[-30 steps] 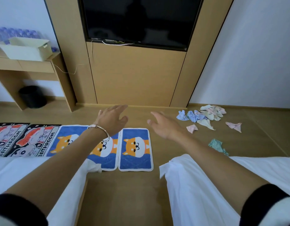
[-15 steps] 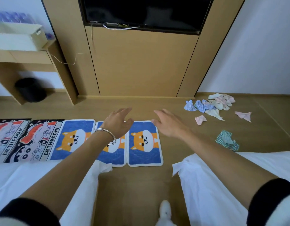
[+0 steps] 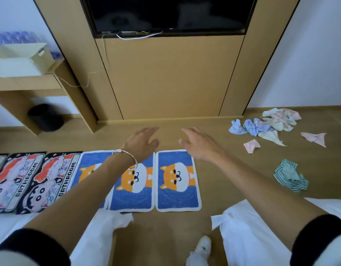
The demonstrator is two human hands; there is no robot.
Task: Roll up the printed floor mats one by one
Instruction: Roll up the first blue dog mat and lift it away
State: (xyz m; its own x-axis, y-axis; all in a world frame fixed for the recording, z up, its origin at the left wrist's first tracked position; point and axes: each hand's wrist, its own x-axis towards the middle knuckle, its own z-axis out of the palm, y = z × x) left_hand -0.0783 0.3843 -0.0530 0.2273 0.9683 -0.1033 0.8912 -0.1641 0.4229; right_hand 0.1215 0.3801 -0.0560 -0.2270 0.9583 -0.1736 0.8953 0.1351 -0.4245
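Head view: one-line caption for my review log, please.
Left hand and right hand, both open, reach toward the rightmost dog-print mat; the row of mats lies flat.

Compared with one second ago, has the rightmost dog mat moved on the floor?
No. The rightmost dog mat still lies flat, edge to edge with the next dog mat, as before.

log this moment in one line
phase: reach | left hand: open, empty | right hand: open, empty | right dog mat: flat | rolled: none seen
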